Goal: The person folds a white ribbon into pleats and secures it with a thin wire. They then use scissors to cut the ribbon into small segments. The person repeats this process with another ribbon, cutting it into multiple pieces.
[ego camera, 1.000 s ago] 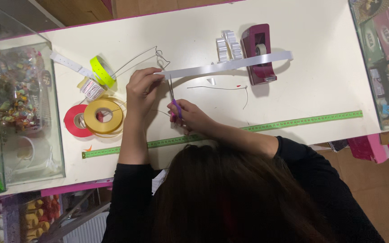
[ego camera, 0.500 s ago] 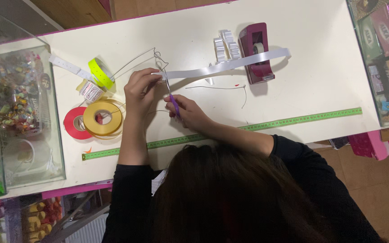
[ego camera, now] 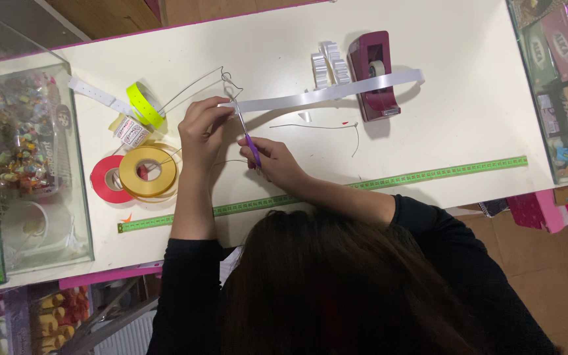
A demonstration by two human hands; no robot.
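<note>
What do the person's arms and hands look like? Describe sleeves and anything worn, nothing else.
Both arms wear long black sleeves, plain and close-fitting, with no markings visible. The sleeves are pushed up, so the forearms are bare. The left hand and right hand are bare: no gloves, and no rings, watch or bracelets can be made out from this view.

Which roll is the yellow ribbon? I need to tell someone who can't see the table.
On the white table, look left of the person's left hand, beside the glass case. Two flat ribbon rolls overlap there: the yellow ribbon roll lies partly on the red roll. It is wider and duller than the small neon-yellow roll above.
</note>
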